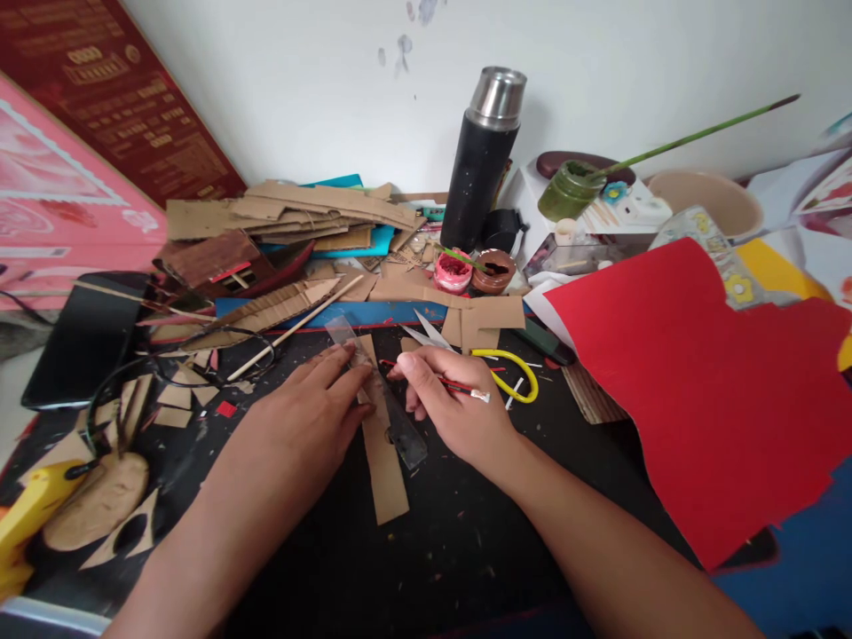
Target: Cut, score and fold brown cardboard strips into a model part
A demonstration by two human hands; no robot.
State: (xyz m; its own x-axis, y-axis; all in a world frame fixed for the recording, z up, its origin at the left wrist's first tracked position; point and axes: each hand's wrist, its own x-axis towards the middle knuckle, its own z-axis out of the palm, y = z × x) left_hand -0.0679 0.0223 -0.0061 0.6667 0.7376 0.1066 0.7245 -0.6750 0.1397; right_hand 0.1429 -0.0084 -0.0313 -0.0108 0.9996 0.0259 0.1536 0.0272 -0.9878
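Observation:
My left hand [312, 399] presses a clear plastic ruler [406, 430] down, fingertips and thumb on it. The ruler lies aslant across a narrow cardboard strip [384, 479] on the black work surface. In my right hand [459, 408] is a slim red-and-black pencil [459, 387] with a silver end, gripped between thumb and fingers. Its tip points left, close to the ruler's right edge. Just behind my right hand lie scissors with a yellow handle [529, 373], their blades [429, 330] sticking out to the left, partly hidden.
A black flask [479, 177] stands at the back beside open red [453, 271] and brown [493, 269] paint jars. Red paper [706, 399] covers the right side. Left are cardboard scraps [177, 395], a wooden stick [296, 328], a yellow glue gun [40, 506] and a brown model boat [226, 266].

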